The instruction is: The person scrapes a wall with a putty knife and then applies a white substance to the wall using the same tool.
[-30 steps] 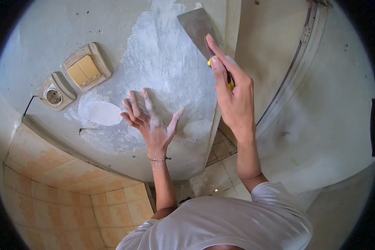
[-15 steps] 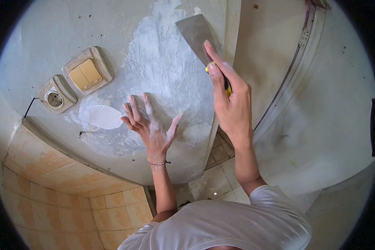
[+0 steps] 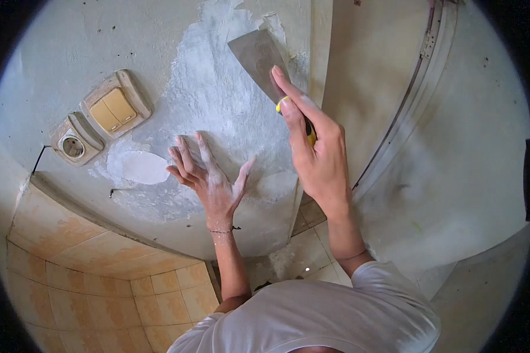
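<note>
The wall (image 3: 159,35) occupies the far and left parts of the scene. A tiled surface (image 3: 94,288) adjoins it at the near left. A pale, rough patch (image 3: 197,82) covers the middle of the wall, extending from the far edge to the near side.

The right hand (image 3: 321,162) is at the right of the patch, gripping a scraper (image 3: 263,73). The index finger lies extended along the blade; the thumb rests by the yellow collar; the other fingers appear folded around the handle (image 3: 311,134) and are largely hidden. The left hand (image 3: 212,182) is at the near side of the patch, palm toward the wall, fingers spread, holding nothing. Powder coats its fingers.

The scraper lies over the far right of the patch, blade (image 3: 254,53) pointing far and left. Whether its edge touches the wall cannot be determined.

Handling: the tool is probably light. The thin blade should be stiff with slight flex. Powdered fingers may slip. Hold by the handle, index finger backing the blade; keep clear of the leading edge.

Left of the patch are a double switch (image 3: 113,110) and a socket (image 3: 73,147). A smooth white oval (image 3: 144,167) lies beside the left fingertips. A thin cord (image 3: 221,231) encircles the left wrist.
</note>
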Demonstrator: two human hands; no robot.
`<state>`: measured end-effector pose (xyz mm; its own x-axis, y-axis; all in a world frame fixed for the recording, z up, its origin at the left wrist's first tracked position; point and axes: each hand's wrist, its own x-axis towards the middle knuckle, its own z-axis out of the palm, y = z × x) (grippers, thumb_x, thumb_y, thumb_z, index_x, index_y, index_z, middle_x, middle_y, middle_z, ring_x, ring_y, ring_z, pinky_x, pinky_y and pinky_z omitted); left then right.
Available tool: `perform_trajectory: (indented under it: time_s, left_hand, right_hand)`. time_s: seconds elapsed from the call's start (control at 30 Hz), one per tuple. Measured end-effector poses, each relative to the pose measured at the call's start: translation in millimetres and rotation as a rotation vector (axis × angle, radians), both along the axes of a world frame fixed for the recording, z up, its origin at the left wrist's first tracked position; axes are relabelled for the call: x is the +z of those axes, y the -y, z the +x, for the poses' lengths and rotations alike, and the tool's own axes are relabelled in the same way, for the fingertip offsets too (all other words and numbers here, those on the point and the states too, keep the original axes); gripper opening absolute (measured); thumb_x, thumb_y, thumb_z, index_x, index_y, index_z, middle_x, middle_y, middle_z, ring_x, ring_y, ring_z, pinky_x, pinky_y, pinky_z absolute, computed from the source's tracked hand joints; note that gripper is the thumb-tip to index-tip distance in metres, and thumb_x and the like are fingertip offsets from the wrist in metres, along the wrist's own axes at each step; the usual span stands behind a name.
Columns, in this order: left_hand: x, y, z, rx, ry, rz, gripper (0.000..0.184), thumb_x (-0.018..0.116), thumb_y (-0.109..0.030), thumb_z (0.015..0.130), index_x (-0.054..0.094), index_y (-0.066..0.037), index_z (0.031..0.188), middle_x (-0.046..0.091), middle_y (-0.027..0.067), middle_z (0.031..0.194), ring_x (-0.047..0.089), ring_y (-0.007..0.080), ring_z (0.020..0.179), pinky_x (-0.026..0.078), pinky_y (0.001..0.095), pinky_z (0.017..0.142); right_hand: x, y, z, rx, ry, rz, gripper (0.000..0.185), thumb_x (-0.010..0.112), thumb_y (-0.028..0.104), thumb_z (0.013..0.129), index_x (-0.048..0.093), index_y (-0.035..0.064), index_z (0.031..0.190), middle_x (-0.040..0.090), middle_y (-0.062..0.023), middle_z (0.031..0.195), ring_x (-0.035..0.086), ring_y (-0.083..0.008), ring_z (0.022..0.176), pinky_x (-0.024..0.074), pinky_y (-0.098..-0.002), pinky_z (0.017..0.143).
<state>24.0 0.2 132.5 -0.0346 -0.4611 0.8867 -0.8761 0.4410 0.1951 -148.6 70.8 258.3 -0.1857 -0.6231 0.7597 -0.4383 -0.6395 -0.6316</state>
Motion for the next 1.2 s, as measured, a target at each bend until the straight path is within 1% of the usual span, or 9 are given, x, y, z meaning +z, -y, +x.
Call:
perform_trajectory:
  time_s: [0.13, 0.3, 0.43, 0.57, 0.63, 0.67, 0.73, 0.83, 1.2]
  left_hand:
    - [0, -1, -1, 0.000, 0.001, 0.013, 0.118, 0.073, -0.072, 0.084, 0.022, -0.007, 0.168, 0.008, 0.0224, 0.173, -0.003, 0.0412, 0.161, -0.007, 0.0602, 0.127]
    - [2, 0, 0, 0.003, 0.001, -0.008, 0.118, 0.074, -0.071, 0.084, 0.021, -0.007, 0.168, 0.008, 0.0228, 0.173, -0.003, 0.0413, 0.161, -0.006, 0.0604, 0.127]
    - [0, 0, 0, -0.013, 0.006, -0.009, 0.117, 0.075, -0.070, 0.084, 0.022, -0.007, 0.168, 0.008, 0.0234, 0.173, -0.003, 0.0419, 0.161, -0.006, 0.0613, 0.127]
    - [1, 0, 0, -0.014, -0.001, 0.008, 0.117, 0.075, -0.069, 0.084, 0.022, -0.006, 0.168, 0.008, 0.0235, 0.173, -0.003, 0.0422, 0.161, -0.006, 0.0617, 0.126]
    - [0, 0, -1, -0.007, 0.005, 0.000, 0.117, 0.074, -0.070, 0.084, 0.022, -0.006, 0.168, 0.008, 0.0234, 0.173, -0.003, 0.0423, 0.161, -0.006, 0.0617, 0.126]
    - [-1, -2, -1, -0.011, 0.008, 0.005, 0.117, 0.074, -0.070, 0.084, 0.022, -0.006, 0.168, 0.008, 0.0234, 0.173, -0.003, 0.0423, 0.161, -0.006, 0.0617, 0.126]
    - [1, -2, 0, -0.004, 0.015, 0.019, 0.117, 0.073, -0.070, 0.085, 0.022, -0.006, 0.168, 0.008, 0.0237, 0.173, -0.003, 0.0422, 0.161, -0.006, 0.0619, 0.126]
    - [1, -1, 0, -0.017, 0.008, 0.000, 0.116, 0.073, -0.069, 0.085, 0.022, -0.006, 0.168, 0.008, 0.0238, 0.173, -0.003, 0.0423, 0.161, -0.006, 0.0622, 0.126]
    - [2, -1, 0, -0.022, -0.007, 0.005, 0.115, 0.073, -0.069, 0.086, 0.021, -0.008, 0.168, 0.008, 0.0224, 0.173, -0.002, 0.0401, 0.161, -0.008, 0.0585, 0.128]
  right_hand:
    - [15, 7, 6, 0.006, 0.010, -0.031, 0.041, 0.049, 0.020, 0.112, 0.057, -0.0001, 0.148, 0.062, -0.0162, 0.148, 0.057, -0.0228, 0.139, 0.0457, -0.0346, 0.113]
    - [-3, 5, 9, 0.052, 0.019, -0.030, 0.041, 0.049, 0.021, 0.113, 0.057, 0.0009, 0.149, 0.061, -0.0155, 0.150, 0.059, -0.0221, 0.137, 0.0468, -0.0334, 0.111]
    - [8, -4, 13, 0.075, 0.088, 0.073, 0.042, 0.050, 0.021, 0.113, 0.056, 0.0022, 0.150, 0.061, -0.0142, 0.151, 0.061, -0.0212, 0.133, 0.0483, -0.0328, 0.108]
    - [-8, 7, 16, 0.026, 0.039, -0.032, 0.042, 0.050, 0.022, 0.113, 0.055, 0.0027, 0.150, 0.062, -0.0147, 0.150, 0.063, -0.0211, 0.131, 0.0491, -0.0329, 0.108]
    - [-4, 15, 15, -0.097, -0.039, -0.102, 0.041, 0.051, 0.023, 0.112, 0.058, 0.0105, 0.150, 0.068, -0.0243, 0.132, 0.079, -0.0294, 0.096, 0.0567, -0.0352, 0.067]
    - [-2, 14, 16, -0.101, -0.037, -0.097, 0.041, 0.051, 0.023, 0.112, 0.058, 0.0105, 0.150, 0.068, -0.0243, 0.132, 0.079, -0.0294, 0.096, 0.0567, -0.0352, 0.067]
    - [10, 10, 21, 0.008, 0.063, -0.015, 0.044, 0.050, 0.025, 0.113, 0.055, 0.0036, 0.151, 0.062, -0.0153, 0.149, 0.063, -0.0211, 0.130, 0.0489, -0.0323, 0.107]
    - [-5, -1, 19, 0.019, 0.037, 0.032, 0.044, 0.050, 0.026, 0.113, 0.055, 0.0044, 0.151, 0.061, -0.0158, 0.150, 0.064, -0.0218, 0.129, 0.0489, -0.0324, 0.107]
    - [3, 7, 17, -0.024, 0.065, -0.019, 0.044, 0.050, 0.027, 0.113, 0.056, 0.0074, 0.151, 0.062, -0.0153, 0.149, 0.065, -0.0201, 0.126, 0.0492, -0.0325, 0.106]
